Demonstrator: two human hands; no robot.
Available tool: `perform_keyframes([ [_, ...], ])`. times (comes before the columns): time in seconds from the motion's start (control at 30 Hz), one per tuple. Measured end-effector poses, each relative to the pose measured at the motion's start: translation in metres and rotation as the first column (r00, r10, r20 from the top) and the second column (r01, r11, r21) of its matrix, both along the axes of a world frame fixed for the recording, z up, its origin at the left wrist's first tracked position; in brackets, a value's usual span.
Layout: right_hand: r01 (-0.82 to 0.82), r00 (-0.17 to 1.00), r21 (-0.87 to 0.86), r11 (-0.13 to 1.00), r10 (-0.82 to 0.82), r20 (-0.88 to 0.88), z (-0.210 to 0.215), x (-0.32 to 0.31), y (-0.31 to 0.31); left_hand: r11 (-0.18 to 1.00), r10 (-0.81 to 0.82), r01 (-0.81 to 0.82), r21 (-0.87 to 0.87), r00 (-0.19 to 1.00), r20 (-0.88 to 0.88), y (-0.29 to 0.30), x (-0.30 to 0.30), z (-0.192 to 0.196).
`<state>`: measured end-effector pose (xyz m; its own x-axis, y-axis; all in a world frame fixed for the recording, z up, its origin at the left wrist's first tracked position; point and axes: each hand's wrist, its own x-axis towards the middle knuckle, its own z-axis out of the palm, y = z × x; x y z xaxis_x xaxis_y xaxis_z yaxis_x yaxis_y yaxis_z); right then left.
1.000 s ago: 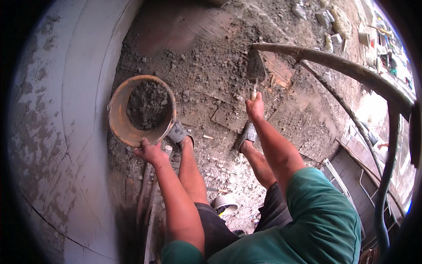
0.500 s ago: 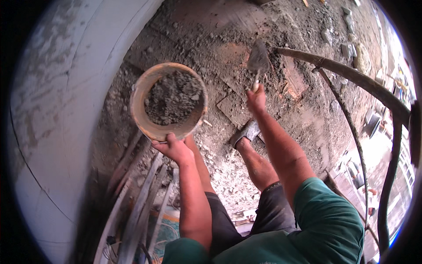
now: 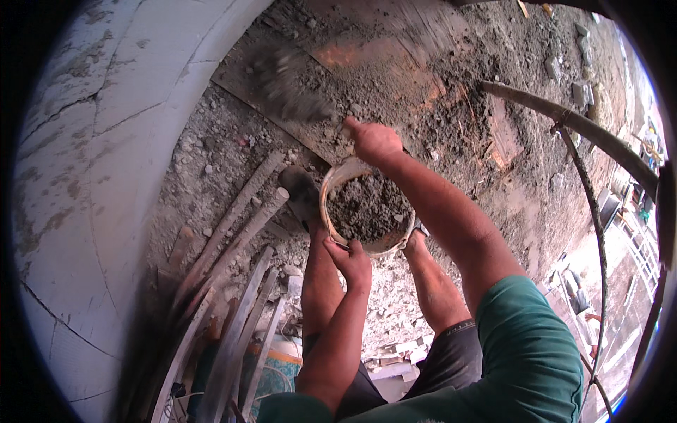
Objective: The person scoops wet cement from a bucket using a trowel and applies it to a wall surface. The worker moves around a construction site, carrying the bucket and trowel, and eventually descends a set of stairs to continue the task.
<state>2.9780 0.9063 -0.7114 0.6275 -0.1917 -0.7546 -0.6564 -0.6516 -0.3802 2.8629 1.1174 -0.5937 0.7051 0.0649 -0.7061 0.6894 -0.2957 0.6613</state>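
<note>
Left hand: the left hand (image 3: 350, 262) grips the near rim of the bucket (image 3: 367, 210), fingers curled over the edge, holding it up in front of the legs.

Right hand: the right hand (image 3: 374, 141) is clenched around a handle; the trowel (image 3: 293, 88) blade beyond it is a blur, so its exact tilt is hard to read.

Bucket: round, worn and mortar-stained, held roughly level above the feet, just below the right wrist.

Contents: dark grey wet mortar (image 3: 363, 204) fills most of the bucket, lying lumpy and below the rim.

Mortar heap: more of the same grey mix lies on the board (image 3: 367, 53) on the ground, past the right hand.

Progress: by my reading, the bucket is well filled, though there is room for a little more; plenty of mix is left on the board.

Surroundings: a pale curved concrete wall (image 3: 106, 141) at the left, loose wooden slats (image 3: 233, 233) leaning beside the legs, rubble underfoot, and a bent pipe (image 3: 571, 120) at the right.
</note>
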Motion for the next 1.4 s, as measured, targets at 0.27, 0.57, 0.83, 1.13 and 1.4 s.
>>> perform_keyframes([
  [0.27,0.778,0.582,0.012,0.628,-0.728,0.361,-0.001,0.060,-0.049,1.000,-0.002,0.002,0.005,0.998,-0.061,-0.003,0.025,-0.001],
  [0.57,-0.096,0.994,-0.134,0.986,0.090,-0.055,0.020,0.116,-0.008,0.996,0.057,-0.048,0.080,0.992,-0.111,-0.004,0.054,-0.001],
  [0.83,0.579,0.805,-0.171,0.797,-0.526,0.274,-0.011,0.148,-0.096,0.986,-0.098,0.108,0.130,0.992,-0.077,-0.007,0.057,0.005],
  [1.13,-0.071,0.987,-0.023,0.997,0.067,-0.143,0.039,0.084,-0.031,0.962,-0.253,0.258,0.090,0.966,-0.060,-0.015,0.045,0.010],
  [1.4,0.492,0.866,-0.047,0.869,-0.494,-0.076,0.058,-0.129,-0.118,0.981,-0.120,0.138,0.133,0.983,-0.138,-0.011,0.031,0.012],
])
